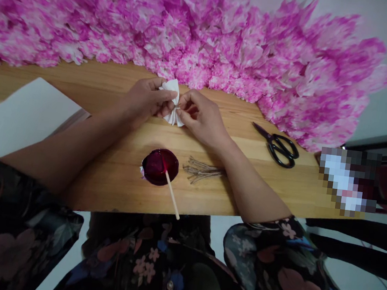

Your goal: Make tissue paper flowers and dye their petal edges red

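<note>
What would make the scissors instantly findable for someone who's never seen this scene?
Follow the bank of pink flowers along the wooden table toward its right end. Just below lie the scissors, blades pointing up-left. Big black loop handles set them apart from the thin brown strands nearby.

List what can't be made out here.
All head view:
- white gathered paper, pinched middle: tiny, left hand and right hand overlap it
- thin brown strands, right ends: behind right forearm
- pale wooden stick, dipped tip: dark red liquid
- pixelated object, right: blurred out
- pink flower heap: top edge cuts it
</note>
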`<action>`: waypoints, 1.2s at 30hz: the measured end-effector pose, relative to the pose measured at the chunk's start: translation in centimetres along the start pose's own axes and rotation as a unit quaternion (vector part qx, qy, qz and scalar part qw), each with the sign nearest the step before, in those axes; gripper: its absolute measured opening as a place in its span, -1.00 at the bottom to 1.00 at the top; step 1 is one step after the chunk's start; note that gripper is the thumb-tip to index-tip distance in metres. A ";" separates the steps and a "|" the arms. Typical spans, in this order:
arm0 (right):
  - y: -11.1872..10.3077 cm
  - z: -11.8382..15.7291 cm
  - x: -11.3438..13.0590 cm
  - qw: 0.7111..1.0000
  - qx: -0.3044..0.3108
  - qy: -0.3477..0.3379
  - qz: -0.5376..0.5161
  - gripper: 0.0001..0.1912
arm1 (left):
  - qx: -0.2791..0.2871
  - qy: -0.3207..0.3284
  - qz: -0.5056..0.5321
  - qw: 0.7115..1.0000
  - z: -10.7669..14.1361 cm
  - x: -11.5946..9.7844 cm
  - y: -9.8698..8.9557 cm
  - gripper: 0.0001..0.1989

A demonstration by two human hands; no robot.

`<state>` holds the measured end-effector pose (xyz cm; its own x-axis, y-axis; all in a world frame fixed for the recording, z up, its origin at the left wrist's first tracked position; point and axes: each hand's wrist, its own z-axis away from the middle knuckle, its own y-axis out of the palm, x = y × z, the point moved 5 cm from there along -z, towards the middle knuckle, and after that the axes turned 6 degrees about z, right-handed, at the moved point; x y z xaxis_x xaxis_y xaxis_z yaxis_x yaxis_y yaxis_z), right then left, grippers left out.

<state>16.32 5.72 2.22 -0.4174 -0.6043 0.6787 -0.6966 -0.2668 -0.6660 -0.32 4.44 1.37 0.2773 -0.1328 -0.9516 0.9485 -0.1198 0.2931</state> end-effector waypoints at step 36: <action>-0.8 0.0 0.1 0.981 -0.020 0.019 0.193 -0.81 | -0.049 0.203 -0.382 0.900 0.5 0.1 -0.6 -0.68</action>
<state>16.77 5.87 2.83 -0.6760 -0.6258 0.3892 -0.5040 0.0072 -0.8637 -0.92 3.97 1.21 -0.4473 0.3244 -0.8335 0.8897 0.0664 -0.4517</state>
